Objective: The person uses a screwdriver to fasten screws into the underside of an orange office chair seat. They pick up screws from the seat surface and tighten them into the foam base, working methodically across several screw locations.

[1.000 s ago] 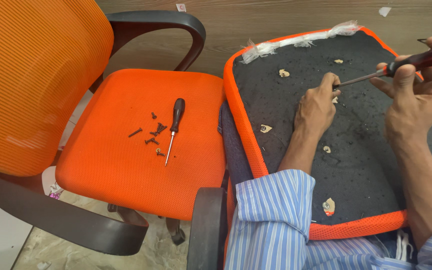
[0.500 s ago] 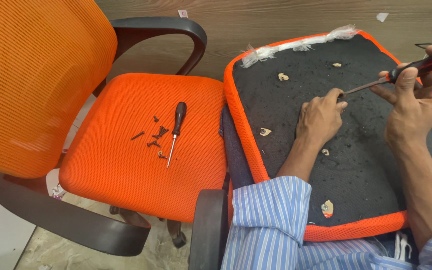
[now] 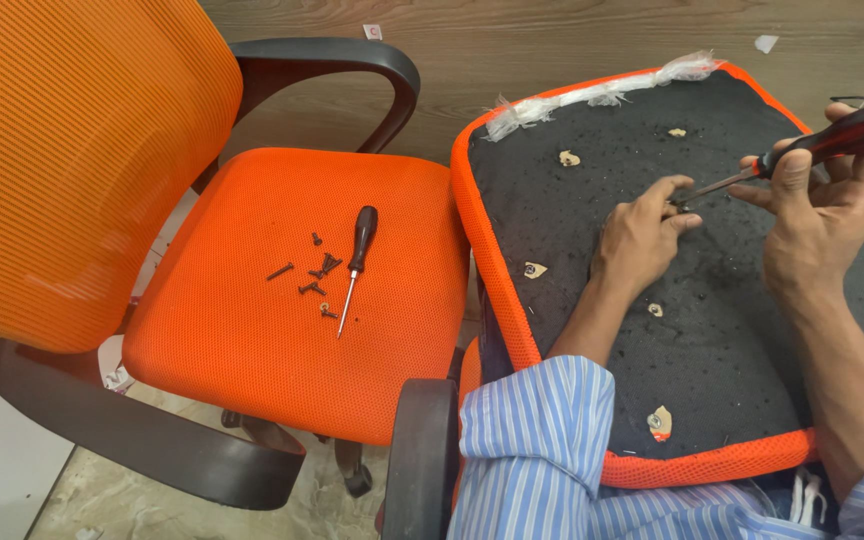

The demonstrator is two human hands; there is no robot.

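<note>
I have the detached seat cushion upside down across my lap, its black underside facing me inside the orange rim. My right hand wraps the dark red handle of a screwdriver, fingers curled tight around it, the shaft angled down to the left. My left hand rests on the black fabric, thumb and forefinger pinched together at the screwdriver tip, seemingly steadying a screw there, though it is too small to make out. Several pale torn patches dot the underside, and at least one near the front edge seems to keep its fastener, so I judge more remains to be worked. On the orange chair beside me lie loose dark screws and a second screwdriver, untouched.
</note>
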